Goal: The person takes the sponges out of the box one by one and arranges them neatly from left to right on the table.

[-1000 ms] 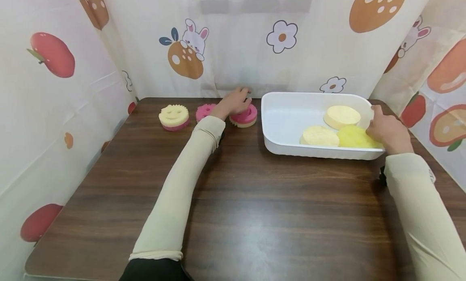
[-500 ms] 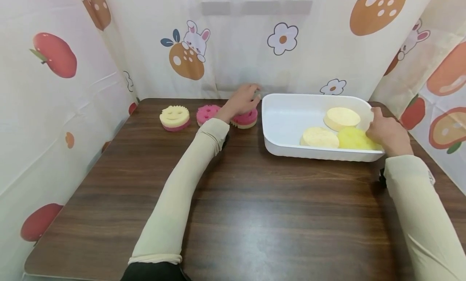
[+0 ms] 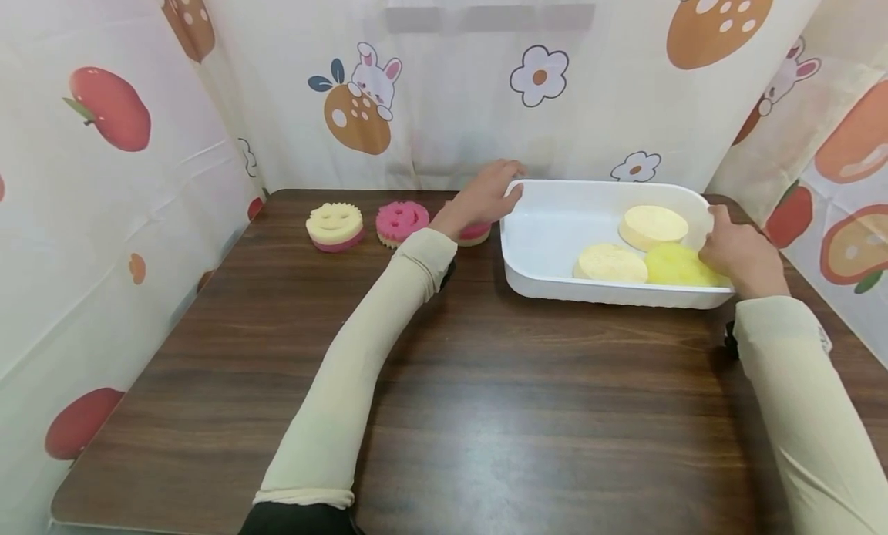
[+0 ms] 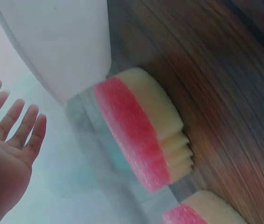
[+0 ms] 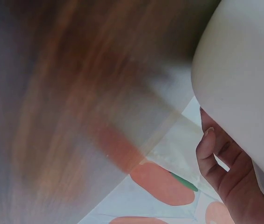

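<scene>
Left hand (image 3: 489, 196): your fingers spread, reaching the tray (image 3: 548, 219) corner.
Right hand (image 3: 738, 250): grips tray rim.
Risk: lifting one-sided may tip out the sponges (image 3: 652, 223).

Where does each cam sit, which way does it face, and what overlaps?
Head: worn on the head, facing forward and down at the table; both sleeved arms, left hand and right hand at the white tub.
Left wrist: low beside the pink sponge; open palm shows.
Right wrist: under the tub's outer wall; curled fingers show.
Shared: all see the tub; head and left wrist share the sponge.
</scene>
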`<state>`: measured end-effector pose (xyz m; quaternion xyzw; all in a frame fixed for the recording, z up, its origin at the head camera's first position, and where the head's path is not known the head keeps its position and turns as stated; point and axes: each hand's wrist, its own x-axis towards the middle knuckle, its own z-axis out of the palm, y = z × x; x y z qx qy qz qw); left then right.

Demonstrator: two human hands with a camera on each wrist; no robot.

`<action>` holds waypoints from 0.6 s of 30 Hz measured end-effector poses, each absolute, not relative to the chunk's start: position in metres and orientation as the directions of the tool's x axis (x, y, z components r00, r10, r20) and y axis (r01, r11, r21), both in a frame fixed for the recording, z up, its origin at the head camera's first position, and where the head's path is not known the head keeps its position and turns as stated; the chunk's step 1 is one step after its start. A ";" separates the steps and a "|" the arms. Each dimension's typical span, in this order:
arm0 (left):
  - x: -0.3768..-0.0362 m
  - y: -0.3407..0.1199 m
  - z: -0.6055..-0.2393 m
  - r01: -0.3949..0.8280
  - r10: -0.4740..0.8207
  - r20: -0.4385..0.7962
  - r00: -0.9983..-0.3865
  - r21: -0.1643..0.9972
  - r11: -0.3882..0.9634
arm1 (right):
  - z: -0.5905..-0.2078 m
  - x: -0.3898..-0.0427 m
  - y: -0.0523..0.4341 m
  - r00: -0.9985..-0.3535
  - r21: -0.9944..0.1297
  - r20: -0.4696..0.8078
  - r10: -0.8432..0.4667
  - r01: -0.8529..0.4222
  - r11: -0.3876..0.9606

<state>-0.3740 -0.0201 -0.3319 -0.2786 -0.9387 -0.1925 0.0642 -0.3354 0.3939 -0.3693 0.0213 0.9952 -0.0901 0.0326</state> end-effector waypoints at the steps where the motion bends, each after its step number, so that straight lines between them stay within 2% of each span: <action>1: -0.374 -0.018 -0.332 0.546 0.498 0.225 -0.838 0.327 0.771 | -0.369 -0.336 0.394 -0.997 -0.177 -0.068 0.035 0.047 0.983; 10: -0.368 0.004 -0.336 0.540 0.508 0.186 -0.841 0.332 0.773 | -0.369 -0.335 0.393 -0.998 -0.177 -0.060 0.032 0.042 0.983; 18: -0.362 0.023 -0.341 0.594 0.567 0.184 -0.803 0.324 0.736 | -0.369 -0.336 0.393 -0.996 -0.185 -0.071 0.046 0.058 0.981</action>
